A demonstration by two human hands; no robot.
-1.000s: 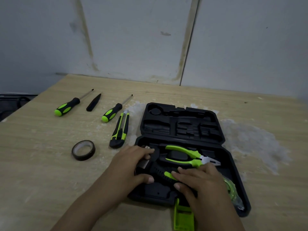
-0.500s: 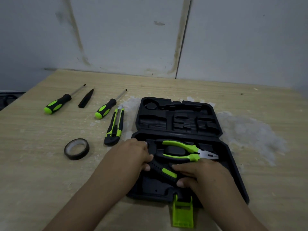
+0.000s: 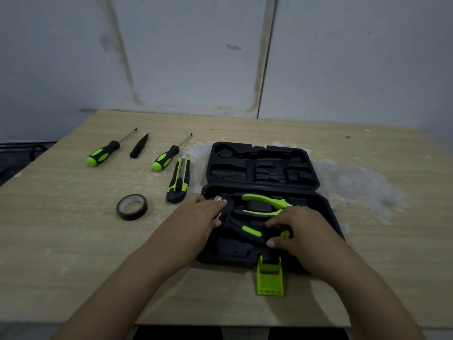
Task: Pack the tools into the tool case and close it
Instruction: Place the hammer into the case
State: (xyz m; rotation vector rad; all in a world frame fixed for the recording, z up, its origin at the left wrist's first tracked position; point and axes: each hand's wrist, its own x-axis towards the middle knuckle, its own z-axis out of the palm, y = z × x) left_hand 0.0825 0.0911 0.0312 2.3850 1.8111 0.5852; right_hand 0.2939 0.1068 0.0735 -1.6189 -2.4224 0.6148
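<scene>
An open black tool case [image 3: 328, 207] lies on the wooden table, its lid [image 3: 262, 165] flat behind it and its green latch [image 3: 269, 278] sticking out in front. Green-handled pliers [image 3: 263, 204] sit in the case. A hammer with a black and green handle [image 3: 245, 230] lies across the case. My left hand [image 3: 196, 217] covers its metal head end. My right hand [image 3: 299, 231] grips its handle end. Left of the case lie two screwdrivers [image 3: 103, 153] [image 3: 166, 158], a utility knife [image 3: 180, 179], a black tape roll [image 3: 132, 207] and a small black pointed piece [image 3: 139, 149].
The table [image 3: 73, 241] stands against a grey wall. White powdery patches [image 3: 360, 187] mark the wood right of the case. The table's near edge runs just below my forearms. A dark object [image 3: 22, 155] sits beyond the left table edge.
Both hands have shifted on the hammer: the handle now lies lower in the case and my right hand has slid toward its end. The view has tilted slightly.
</scene>
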